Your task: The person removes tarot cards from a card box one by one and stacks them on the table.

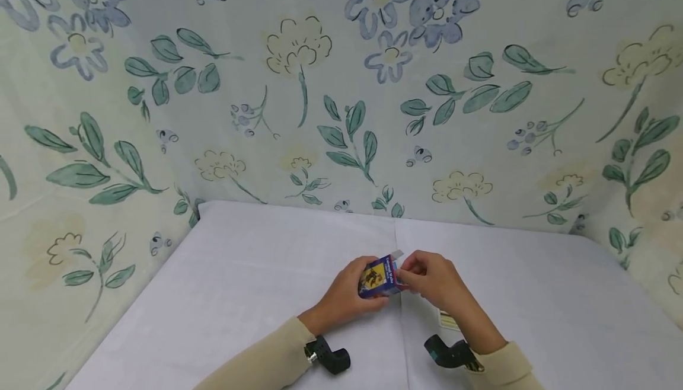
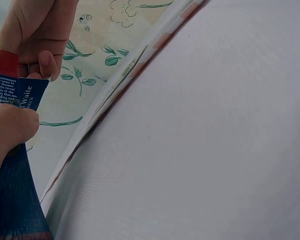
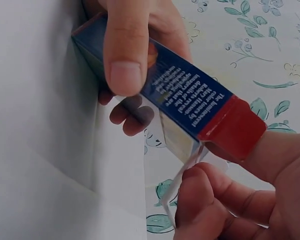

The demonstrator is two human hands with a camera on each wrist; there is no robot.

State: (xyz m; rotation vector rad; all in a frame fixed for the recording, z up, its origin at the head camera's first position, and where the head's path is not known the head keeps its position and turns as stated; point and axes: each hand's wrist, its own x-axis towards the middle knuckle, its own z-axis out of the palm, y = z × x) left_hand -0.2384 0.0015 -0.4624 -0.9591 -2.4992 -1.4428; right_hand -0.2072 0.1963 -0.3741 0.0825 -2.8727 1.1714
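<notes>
A small blue card box point(image 1: 375, 278) with a yellow picture on its front is held above the white table by my left hand point(image 1: 345, 290). In the right wrist view, the left thumb point(image 3: 126, 55) presses along the printed side of the box. One end stands open, with a red flap point(image 3: 236, 129) folded out. My right hand point(image 1: 434, 278) is at this end and pinches a white-edged flap point(image 3: 176, 187) between thumb and fingertips. The left wrist view shows "Waite" and "deck" in white letters on the box point(image 2: 32, 95).
A pale, yellow-striped card-like thing point(image 1: 448, 320) lies on the table, partly hidden beneath the right forearm. White cloth point(image 1: 256, 259) covers the table. Behind it and at the sides hangs a floral curtain point(image 1: 341, 82). Each wrist wears a black camera mount point(image 1: 333, 359).
</notes>
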